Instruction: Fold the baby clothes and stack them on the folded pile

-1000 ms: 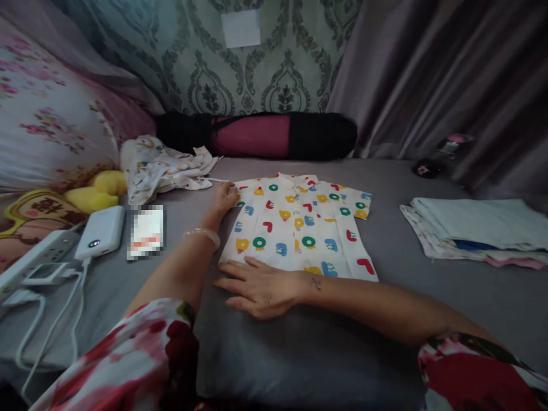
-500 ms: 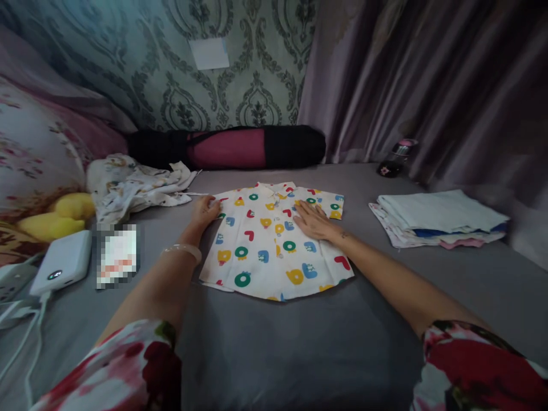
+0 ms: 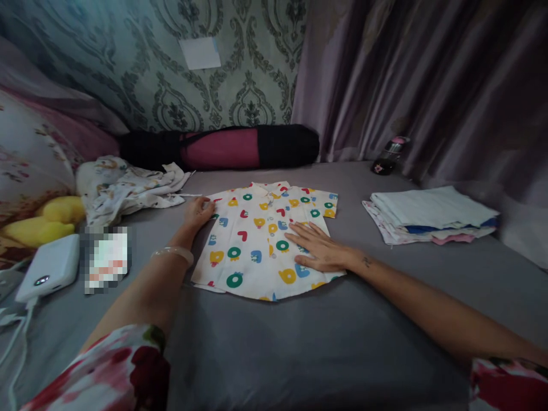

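With twelve o'clock pointing away from the person, the short-sleeved white cloth shirt with red, yellow, green and blue prints (image 3: 246,251) lies spread on the smooth grey bed sheet (image 3: 274,354), its collar (image 3: 270,187) at twelve.

The left hand (image 3: 199,212), below a pale translucent ring bangle (image 3: 174,254), touches the shirt at its ten o'clock edge, by the sleeve. Its fingers are bent and close together; whether they pinch the fabric, I cannot tell. The right hand (image 3: 319,248) lies palm down at the shirt's four o'clock side, fingers open and spread over the prints, gripping nothing.

Around the shirt, a long black and maroon fabric roll (image 3: 220,148) lies between eleven and twelve, against the grey-green patterned wall (image 3: 250,80). A dark bottle with a pink top (image 3: 389,157) stands at two, near the purple-grey curtain (image 3: 355,85). A flat stack of folded cloths, pale green uppermost (image 3: 432,208), sits at three, well apart from the shirt. A crumpled white patterned cloth (image 3: 128,188) lies at ten, and a rectangular white plastic power bank (image 3: 51,265) at nine, its white cable (image 3: 26,337) plugged in.
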Available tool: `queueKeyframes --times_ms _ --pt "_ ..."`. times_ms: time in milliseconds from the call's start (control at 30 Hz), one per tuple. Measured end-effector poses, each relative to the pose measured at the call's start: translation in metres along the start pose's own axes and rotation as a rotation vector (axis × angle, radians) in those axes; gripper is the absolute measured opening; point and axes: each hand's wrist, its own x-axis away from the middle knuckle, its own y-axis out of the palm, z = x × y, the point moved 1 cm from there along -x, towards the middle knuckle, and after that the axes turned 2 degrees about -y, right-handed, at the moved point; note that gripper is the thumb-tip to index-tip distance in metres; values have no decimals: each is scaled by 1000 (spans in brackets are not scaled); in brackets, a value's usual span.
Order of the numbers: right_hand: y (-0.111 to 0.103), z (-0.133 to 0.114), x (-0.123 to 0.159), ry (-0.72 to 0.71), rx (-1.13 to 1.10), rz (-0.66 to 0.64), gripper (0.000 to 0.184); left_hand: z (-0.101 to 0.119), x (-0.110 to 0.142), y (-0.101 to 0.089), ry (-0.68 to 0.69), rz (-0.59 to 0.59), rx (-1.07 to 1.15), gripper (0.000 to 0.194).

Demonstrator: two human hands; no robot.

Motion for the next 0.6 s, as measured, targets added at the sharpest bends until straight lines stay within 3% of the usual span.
queueKeyframes --times_ms 333,467,600 --pt "-1 -6 16 -43 -213 2 73 8 6 2 98 -2 -195 47" --pt "0 0 14 -72 -310 68 55 20 13 0 176 -7 -384 45" --pt "3 6 12 -59 -418 218 43 34 17 -8 206 -63 -504 43"
